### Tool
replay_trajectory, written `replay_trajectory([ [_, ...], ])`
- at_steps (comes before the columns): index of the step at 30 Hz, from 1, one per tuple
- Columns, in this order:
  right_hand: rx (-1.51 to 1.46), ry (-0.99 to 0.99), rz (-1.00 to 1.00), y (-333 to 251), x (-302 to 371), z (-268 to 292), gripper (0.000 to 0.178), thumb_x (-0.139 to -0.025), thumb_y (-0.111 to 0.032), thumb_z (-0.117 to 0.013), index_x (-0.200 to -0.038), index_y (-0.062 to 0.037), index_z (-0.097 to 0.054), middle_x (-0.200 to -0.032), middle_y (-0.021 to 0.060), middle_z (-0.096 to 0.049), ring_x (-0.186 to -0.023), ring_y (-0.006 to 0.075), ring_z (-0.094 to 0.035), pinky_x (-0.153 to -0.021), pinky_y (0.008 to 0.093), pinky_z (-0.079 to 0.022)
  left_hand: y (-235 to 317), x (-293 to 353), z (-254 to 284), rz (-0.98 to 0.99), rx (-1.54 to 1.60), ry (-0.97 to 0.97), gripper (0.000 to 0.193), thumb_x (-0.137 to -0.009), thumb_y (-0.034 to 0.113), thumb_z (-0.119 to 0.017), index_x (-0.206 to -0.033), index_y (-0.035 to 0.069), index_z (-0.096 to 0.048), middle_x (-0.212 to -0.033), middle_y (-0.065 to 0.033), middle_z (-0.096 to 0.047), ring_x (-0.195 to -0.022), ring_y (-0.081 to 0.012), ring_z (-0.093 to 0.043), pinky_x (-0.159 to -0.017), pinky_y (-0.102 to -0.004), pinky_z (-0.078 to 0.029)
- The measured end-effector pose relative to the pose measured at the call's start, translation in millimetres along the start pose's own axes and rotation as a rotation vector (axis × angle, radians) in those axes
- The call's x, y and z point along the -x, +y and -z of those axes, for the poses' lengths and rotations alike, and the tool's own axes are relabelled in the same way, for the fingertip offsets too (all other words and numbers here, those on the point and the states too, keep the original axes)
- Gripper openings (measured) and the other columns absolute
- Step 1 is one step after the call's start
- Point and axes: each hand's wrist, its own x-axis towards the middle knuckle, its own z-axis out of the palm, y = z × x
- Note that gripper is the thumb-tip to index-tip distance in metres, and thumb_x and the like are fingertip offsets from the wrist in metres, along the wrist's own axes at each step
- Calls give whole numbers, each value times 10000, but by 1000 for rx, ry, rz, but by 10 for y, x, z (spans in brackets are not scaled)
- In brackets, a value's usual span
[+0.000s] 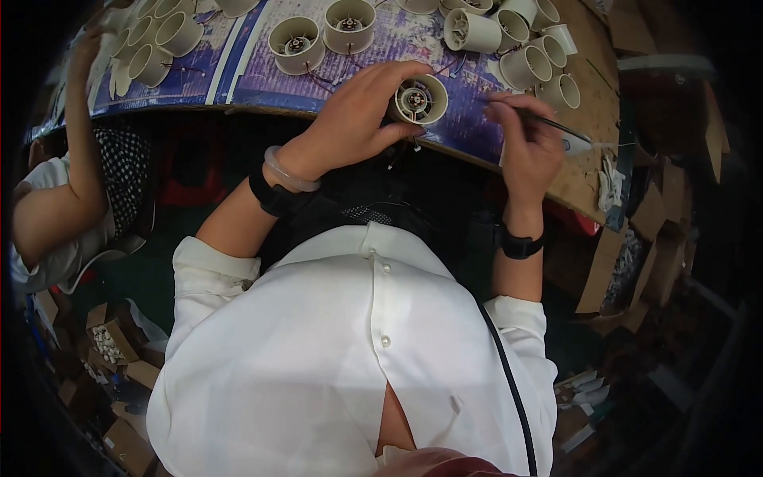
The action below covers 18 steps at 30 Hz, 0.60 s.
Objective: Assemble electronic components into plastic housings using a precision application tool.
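Note:
My left hand (pixel 347 119) is wrapped round a cream cylindrical housing (pixel 435 111) at the table's near edge, thumb on the near side and fingers on the far side. Its open end faces up and shows a round motor-like core with spokes inside. A short wire with a small white plug hangs below it. To the right of that housing, my right hand (pixel 531 151) is closed on a slim dark pen-like tool (pixel 566 129), whose rear end points right. What kind of tool it is, I cannot make out; its tip is blurred near the fingers.
Two similar housings (pixel 296 46) stand beyond my left hand. Several more (pixel 524 67) crowd the far right and far left of the purple-covered table (pixel 262 83). At the left a co-worker's arm (pixel 77 143) reaches over the table. Open cardboard boxes (pixel 604 266) stand on the right.

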Motion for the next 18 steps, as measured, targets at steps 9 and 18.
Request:
replay_trajectory([
  [9, -11, -138, 190, -13, 4, -184, 135, -833, 3, -729, -931, -24, -638, -932, 58, -683, -845, 146, -620, -731, 257, -479, -11, -23, -1, -26, -27, 20, 672, -702, 97, -791, -1309, 99, -503, -1210, -98, -594, -1117, -331, -531, -931, -408, -462],
  [18, 160, -151, 331, 26, -69, -231, 104, -802, -12, -752, -869, -25, -674, -878, 52, -668, -785, 163, -580, -692, 272, -450, -8, -13, -6, -22, -50, 42, 663, -704, 106, -786, -1305, 100, -507, -1217, -97, -594, -1123, -332, -523, -940, -413, -456],
])
